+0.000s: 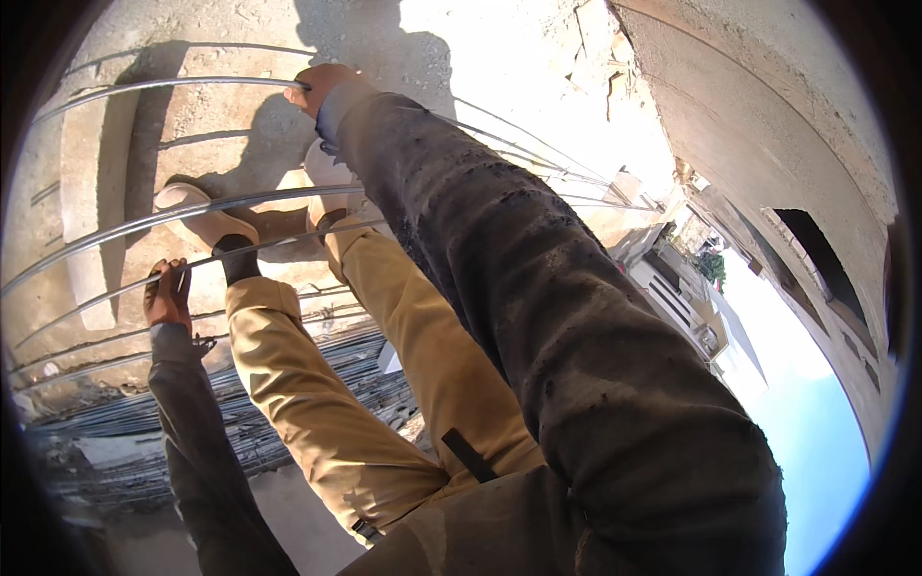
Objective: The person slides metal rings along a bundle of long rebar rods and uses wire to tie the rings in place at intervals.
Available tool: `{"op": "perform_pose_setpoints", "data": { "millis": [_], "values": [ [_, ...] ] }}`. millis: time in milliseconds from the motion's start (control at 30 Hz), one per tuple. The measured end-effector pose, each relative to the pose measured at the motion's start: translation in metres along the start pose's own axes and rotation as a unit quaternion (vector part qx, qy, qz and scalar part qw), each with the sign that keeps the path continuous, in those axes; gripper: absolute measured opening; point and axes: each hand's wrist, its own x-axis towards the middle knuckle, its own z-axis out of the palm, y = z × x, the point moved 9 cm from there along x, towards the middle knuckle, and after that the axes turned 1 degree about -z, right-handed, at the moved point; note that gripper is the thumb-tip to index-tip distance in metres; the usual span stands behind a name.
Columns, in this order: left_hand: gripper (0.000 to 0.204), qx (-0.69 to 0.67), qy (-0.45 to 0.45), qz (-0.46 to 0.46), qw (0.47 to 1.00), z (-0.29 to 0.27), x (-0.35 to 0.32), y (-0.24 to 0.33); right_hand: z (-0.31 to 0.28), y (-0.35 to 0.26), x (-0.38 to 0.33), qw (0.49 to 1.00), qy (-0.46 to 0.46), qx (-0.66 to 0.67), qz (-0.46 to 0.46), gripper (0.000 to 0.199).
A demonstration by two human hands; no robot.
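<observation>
Several long grey metal rods cross the left side of the view, curved by the lens. My right hand (327,88), at the end of a dark sleeve, is closed round the uppermost rod (182,83). Lower left, my left hand (169,296) has its fingers hooked on a thinner rod (274,240), thumb side partly hidden. Between the two hands, a thicker rod or close pair of rods (230,204) passes above my shoes, touched by neither hand. The rods run on to the right behind my right forearm.
A pale concrete beam (93,206) lies across under the rods at the left. A large bundle of rods (317,370) lies below my left hand. My shoes (204,216) stand on dusty ground. A concrete wall (768,106) with openings rises at the right, with buildings beyond.
</observation>
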Motion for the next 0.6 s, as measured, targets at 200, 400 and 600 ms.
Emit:
{"op": "perform_pose_setpoints", "data": {
  "millis": [200,400,600],
  "values": [
    [0.038,0.053,-0.002,-0.090,0.994,0.022,0.014,-0.019,-0.026,0.020,-0.020,0.993,0.019,0.016,0.112,0.032],
    [0.040,0.285,0.002,-0.179,0.942,-0.004,0.011,-0.014,-0.062,0.009,-0.058,0.963,0.254,0.028,0.085,0.042],
    [0.034,0.416,0.004,-0.111,0.903,-0.047,-0.079,0.054,-0.072,0.029,-0.153,0.956,0.186,0.185,0.128,0.047]
  ]
}}
